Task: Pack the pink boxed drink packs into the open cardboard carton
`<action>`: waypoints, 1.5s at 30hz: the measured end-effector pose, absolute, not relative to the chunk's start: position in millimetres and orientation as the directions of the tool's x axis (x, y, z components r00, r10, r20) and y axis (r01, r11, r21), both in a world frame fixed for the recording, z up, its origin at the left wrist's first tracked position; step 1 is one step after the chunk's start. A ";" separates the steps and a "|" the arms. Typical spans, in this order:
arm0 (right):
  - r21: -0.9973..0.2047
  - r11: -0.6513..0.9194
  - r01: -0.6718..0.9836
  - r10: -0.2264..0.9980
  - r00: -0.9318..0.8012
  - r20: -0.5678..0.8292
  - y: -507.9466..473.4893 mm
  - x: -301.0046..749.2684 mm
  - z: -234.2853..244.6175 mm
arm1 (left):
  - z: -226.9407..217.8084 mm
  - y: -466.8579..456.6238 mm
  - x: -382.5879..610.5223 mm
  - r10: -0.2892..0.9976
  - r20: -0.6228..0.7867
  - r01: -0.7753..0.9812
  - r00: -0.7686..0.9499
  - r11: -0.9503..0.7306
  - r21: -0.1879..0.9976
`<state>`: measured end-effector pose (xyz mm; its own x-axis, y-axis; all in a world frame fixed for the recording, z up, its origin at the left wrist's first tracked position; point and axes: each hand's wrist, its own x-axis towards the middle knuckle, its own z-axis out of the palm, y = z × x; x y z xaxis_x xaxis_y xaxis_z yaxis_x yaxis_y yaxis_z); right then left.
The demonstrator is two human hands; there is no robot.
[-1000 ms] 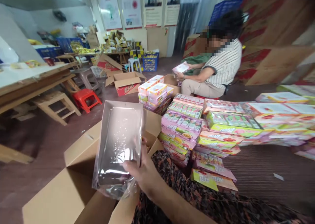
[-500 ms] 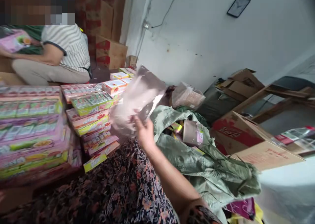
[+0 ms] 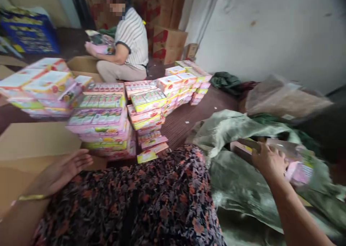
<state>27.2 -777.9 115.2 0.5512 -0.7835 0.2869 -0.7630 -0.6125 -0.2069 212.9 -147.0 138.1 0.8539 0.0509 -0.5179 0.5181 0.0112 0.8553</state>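
Observation:
My right hand [image 3: 268, 161] reaches into a large green sack [image 3: 238, 181] at the right and closes on a flat plastic-wrapped box [image 3: 286, 156] lying in its mouth. My left hand [image 3: 69, 166] rests open, palm up, on my knee, next to a cardboard box flap [image 3: 32, 141]. It holds nothing. Stacks of pink and green juice-box packs [image 3: 100, 121] stand just in front of my knees. My patterned clothing [image 3: 151, 195] fills the lower middle.
A seated person in a striped shirt [image 3: 129, 35] holds a pink pack at the back. More pack stacks [image 3: 40, 83] stand at the left and centre [image 3: 183, 82]. Cardboard cartons [image 3: 169, 42] line the rear wall. A crumpled clear plastic bag [image 3: 283, 98] lies beyond the sack.
The view swung from the open carton to the sack. My right hand no longer holds the silvery plastic-wrapped tray; it now grips a box inside the sack. My left hand came into view.

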 end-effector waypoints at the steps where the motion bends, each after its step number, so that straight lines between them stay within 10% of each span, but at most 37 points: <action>1: -0.242 -0.726 -0.644 -0.686 0.653 0.321 -756.9 50.3 110.7 | 135.1 -148.3 214.1 0.036 -0.534 0.535 0.845 -0.018 0.845; 5: -0.400 -0.912 -0.089 -0.139 0.986 0.097 -621.0 155.3 82.6 | 95.4 -180.0 222.6 -0.067 -0.517 0.455 0.853 -0.387 0.802; 10: -0.180 -0.935 0.307 0.355 0.839 -0.413 -465.6 238.5 -1.9 | 37.9 -210.9 212.9 -0.404 -0.571 -0.152 0.714 -0.886 0.438; 18: -0.174 -0.927 0.333 0.372 0.752 -0.544 -433.9 234.8 -91.4 | 39.3 -204.3 215.4 -0.386 -0.584 -0.226 0.713 -0.916 0.330; 26: -0.237 -0.911 0.338 0.407 0.830 -0.382 -464.5 233.2 -19.1 | 44.1 -210.1 209.7 -0.344 -0.553 -0.206 0.758 -0.932 0.298; 33: -0.652 -0.677 0.343 0.314 0.935 0.166 -527.6 232.8 147.0 | 77.1 -221.9 207.0 -0.456 -0.051 -0.355 0.888 -0.753 0.554; 40: -0.939 -0.181 0.292 0.270 0.933 0.238 -480.3 217.6 216.2 | 165.9 -226.9 170.7 -0.247 0.499 -0.460 0.831 -0.810 0.364; 45: -0.968 0.017 0.251 0.351 0.905 0.241 -422.8 206.6 210.4 | 192.7 -169.8 119.3 -0.228 0.622 -0.428 0.749 -0.883 0.192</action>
